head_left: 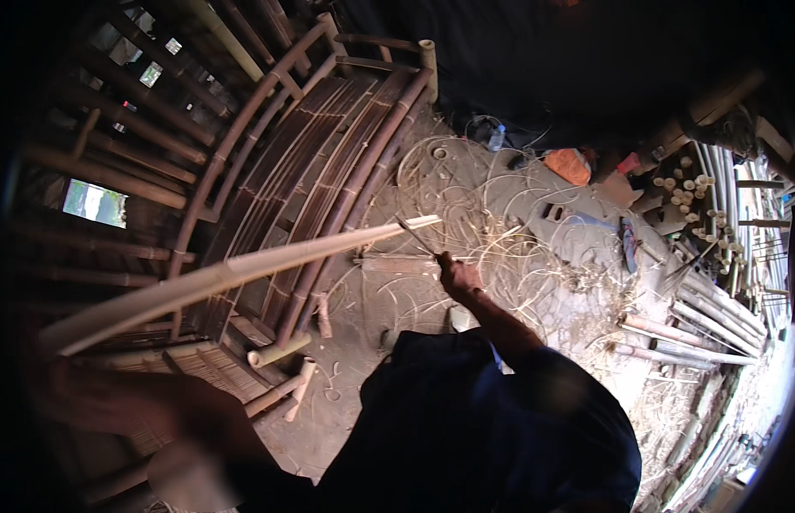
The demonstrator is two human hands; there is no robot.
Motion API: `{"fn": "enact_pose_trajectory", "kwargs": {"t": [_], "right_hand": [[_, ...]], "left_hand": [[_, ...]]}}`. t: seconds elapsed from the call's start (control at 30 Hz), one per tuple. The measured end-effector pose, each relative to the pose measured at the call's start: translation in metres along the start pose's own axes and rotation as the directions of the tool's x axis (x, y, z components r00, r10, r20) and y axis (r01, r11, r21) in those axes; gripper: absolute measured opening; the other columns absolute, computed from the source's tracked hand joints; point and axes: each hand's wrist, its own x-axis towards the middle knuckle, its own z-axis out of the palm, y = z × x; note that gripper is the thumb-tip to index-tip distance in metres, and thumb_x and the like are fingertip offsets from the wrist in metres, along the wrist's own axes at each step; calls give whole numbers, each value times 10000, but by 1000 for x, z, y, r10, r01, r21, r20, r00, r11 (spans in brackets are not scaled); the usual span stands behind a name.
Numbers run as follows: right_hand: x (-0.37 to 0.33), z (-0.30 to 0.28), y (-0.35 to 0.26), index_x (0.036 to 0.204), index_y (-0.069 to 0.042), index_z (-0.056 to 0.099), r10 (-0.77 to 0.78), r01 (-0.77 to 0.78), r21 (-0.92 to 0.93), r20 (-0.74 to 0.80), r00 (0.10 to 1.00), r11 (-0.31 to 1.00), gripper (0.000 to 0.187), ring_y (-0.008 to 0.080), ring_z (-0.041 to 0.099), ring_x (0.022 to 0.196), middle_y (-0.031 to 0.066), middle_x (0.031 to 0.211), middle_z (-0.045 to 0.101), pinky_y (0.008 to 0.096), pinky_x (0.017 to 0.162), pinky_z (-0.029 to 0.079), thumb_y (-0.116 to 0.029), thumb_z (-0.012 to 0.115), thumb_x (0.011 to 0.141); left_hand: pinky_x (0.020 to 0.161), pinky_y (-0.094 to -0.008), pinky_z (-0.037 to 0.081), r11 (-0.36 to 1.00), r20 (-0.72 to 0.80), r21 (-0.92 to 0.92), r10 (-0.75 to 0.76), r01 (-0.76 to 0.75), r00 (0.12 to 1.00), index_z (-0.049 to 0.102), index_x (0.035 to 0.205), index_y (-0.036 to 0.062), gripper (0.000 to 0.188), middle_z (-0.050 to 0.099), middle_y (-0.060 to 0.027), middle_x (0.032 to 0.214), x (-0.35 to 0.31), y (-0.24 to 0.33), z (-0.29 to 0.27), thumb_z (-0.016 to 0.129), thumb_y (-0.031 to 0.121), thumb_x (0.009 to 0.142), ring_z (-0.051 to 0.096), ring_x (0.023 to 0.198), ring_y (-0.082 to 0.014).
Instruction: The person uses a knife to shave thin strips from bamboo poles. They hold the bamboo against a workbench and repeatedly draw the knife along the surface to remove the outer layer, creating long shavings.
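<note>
A long pale split-bamboo strip point(235, 272) slants across the view from lower left to upper middle. My left hand point(94, 395), dark and blurred at the left rim, is at the strip's near end and appears closed on it; its fingers barely show. My right hand point(459, 278) is wrapped round the handle of a knife. The thin blade of this knife point(419, 239) points up and left, meeting the strip close to its far, narrower end. Whether the blade is cutting into the bamboo cannot be made out.
A brown bamboo bench point(316, 162) stands left, beneath the strip. Curled shavings point(491, 231) litter the dirt floor. A handsaw point(577, 216), an orange bag point(568, 167) and a plastic bottle point(497, 138) lie farther off. Bamboo poles point(714, 312) are piled at right.
</note>
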Motion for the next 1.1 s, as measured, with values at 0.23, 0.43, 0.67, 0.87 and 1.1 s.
{"fn": "enact_pose_trajectory", "kwargs": {"t": [0.23,0.43,0.67,0.87,1.1], "right_hand": [[-22,-32,-62,1219,-116,519,-371,366,-66,-230,900,928,312,392,655,775,238,831,645,504,585,513,-244,526,934],[-5,-29,-42,1226,-130,515,-233,201,-203,-149,961,959,292,385,658,617,158,679,648,519,518,501,-265,475,970],[16,-35,50,1311,-42,472,-79,43,-333,-95,992,942,406,389,623,634,172,805,660,493,531,478,-241,473,958],[-14,-70,4,1347,-125,448,-221,177,-262,-147,964,949,418,394,664,678,205,859,679,506,570,530,-272,458,956],[-32,-89,150,1282,-146,517,484,-494,-158,-99,869,855,380,442,629,986,238,1065,657,516,837,493,-322,376,977]], "left_hand": [[654,-315,398,936,135,228,241,-267,961,547,1157,-32,470,474,-73,799,8,-9,-81,533,388,946,431,700,-169],[694,-346,414,882,183,303,319,-362,930,524,1178,-43,532,488,-98,841,-5,-24,-123,529,432,939,452,742,-198],[740,-382,432,845,192,321,384,-428,903,497,1202,-55,604,505,-129,889,-1,-15,-145,524,484,931,477,791,-231],[780,-413,447,836,209,320,396,-445,894,474,1223,-66,666,519,-155,930,-9,-21,-148,520,528,924,498,833,-259],[766,-419,452,834,295,234,429,-500,854,460,1239,-57,708,511,-136,926,14,-28,-148,565,556,901,491,810,-244]]}}
